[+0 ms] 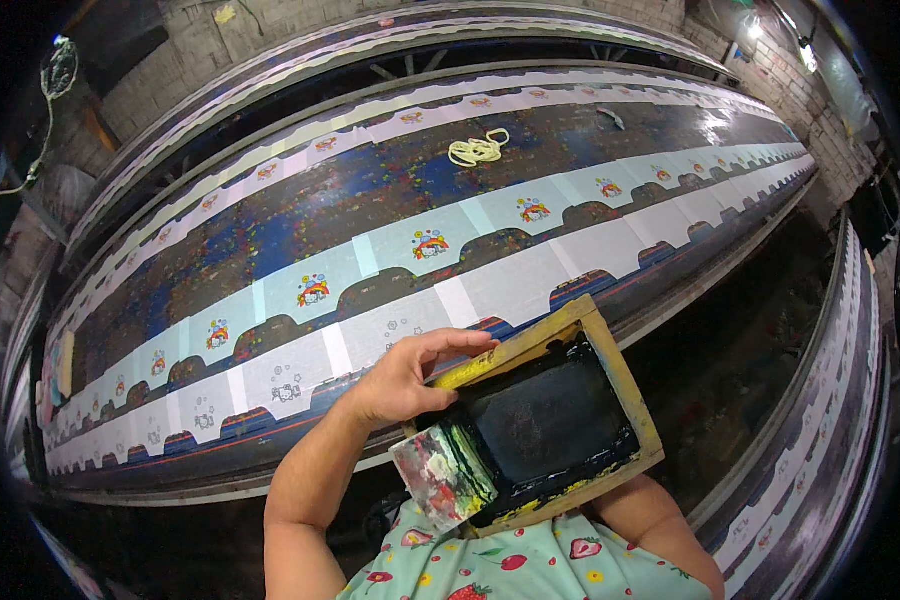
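Observation:
My left hand point(410, 378) is closed on the upper left corner of a wooden screen-printing frame point(625, 380), thumb over the rim and fingers along the outer side. Dark ink coats the mesh point(550, 420) inside, with yellow smears on the wood. A squeegee point(442, 482), its flat pale face stained red, green and white, leans at the frame's left end, close to my left thumb. The frame is held tilted in front of my body. From the lower right comes my right forearm point(660, 525); its hand is hidden beneath the frame.
A long printing table carries rows of pale cut pieces; the far row point(470, 235) bears colourful cartoon prints, the near row point(300, 375) dark outlines at its left part. A bundle of cream cord point(478, 148) lies mid-table. Another table point(790, 510) runs along the right.

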Demonstrator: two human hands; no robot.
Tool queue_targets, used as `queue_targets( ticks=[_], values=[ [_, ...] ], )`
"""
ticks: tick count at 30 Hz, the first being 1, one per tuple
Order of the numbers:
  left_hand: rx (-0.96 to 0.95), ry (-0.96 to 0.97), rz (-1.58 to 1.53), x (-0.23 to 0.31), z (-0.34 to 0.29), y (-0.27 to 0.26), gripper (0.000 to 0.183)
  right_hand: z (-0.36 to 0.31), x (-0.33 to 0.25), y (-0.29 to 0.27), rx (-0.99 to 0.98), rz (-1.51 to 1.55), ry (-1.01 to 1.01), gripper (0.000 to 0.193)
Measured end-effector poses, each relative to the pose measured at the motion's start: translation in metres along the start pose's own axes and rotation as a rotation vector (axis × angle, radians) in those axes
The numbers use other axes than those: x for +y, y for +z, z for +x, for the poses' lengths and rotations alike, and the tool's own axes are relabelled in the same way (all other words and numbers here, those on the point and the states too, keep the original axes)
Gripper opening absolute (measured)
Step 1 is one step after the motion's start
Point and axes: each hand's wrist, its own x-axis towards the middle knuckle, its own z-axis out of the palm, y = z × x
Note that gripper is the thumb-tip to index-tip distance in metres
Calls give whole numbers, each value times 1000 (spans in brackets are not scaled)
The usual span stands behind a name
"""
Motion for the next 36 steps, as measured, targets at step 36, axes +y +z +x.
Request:
queue_targets(
  ticks=[36],
  values=[
    [1567,306,-32,-65,-304,-126,94,124,116,-5,188,-278,266,18]
  ],
)
